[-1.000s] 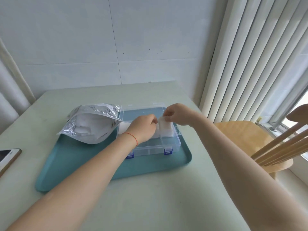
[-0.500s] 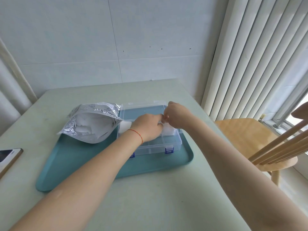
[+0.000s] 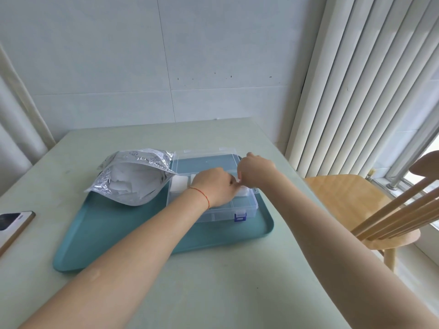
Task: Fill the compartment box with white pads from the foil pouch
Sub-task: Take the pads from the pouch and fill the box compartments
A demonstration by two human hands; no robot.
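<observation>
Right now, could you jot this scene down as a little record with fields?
setting: table by a wall and blinds
tray: teal, holds the pouch and the box
pouch: foil, open, white pads inside
box: clear, lid open, blue latch at the front
pad: white, both hands pressing it into the box
left hand: fingers curled on the pad
right hand: pinching the pad
phone: at the table's left edge
chair: wooden, right of the table

A teal tray [image 3: 99, 243] lay on the pale green worktop [image 3: 213, 293]. A phone [image 3: 11, 224] rested at its left edge, and a wooden chair [image 3: 351, 200] stood near vertical blinds [image 3: 370, 79].
</observation>
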